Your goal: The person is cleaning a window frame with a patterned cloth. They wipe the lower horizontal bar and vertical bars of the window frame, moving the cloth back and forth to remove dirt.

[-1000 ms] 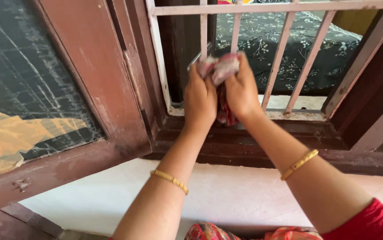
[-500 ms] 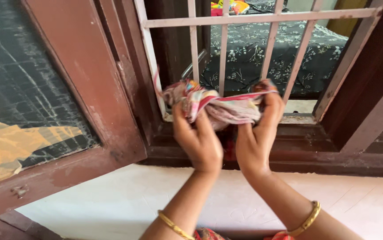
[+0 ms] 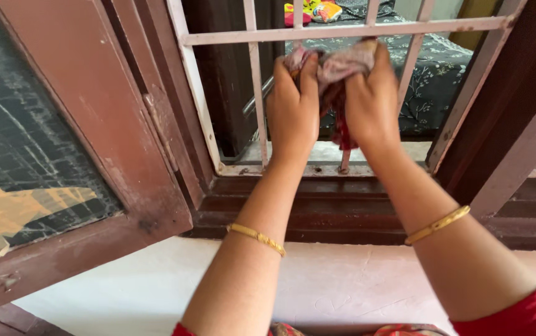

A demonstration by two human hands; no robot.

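- Both hands are now higher on the window grille than half a second ago: then the cloth was low, near the bottom rail, and now it is bunched close under the upper cross bar.
- Between the two hands sits the patterned cloth (image 3: 333,68), pink and red, wrapped around one vertical bar (image 3: 344,146) of the grille; a darker red part of it hangs down behind that bar.
- At the left of the cloth, the left hand (image 3: 293,109) closes tightly on it, fingers pressed flat on the fabric.
- At the right of the cloth, the right hand (image 3: 374,102) is also closed on it, thumb side toward the bar, so the grip is narrow on both sides.
- Just above the grip runs the pale cross bar (image 3: 342,31); below the grip the bar meets the bottom rail (image 3: 318,169) of the frame.
- I judge that the wiping of this bar is in the middle: the cloth has covered its length, but the other bars (image 3: 255,93) are untouched now.
- Further left of the grip stands the open brown shutter (image 3: 94,124) with dusty dark glass.
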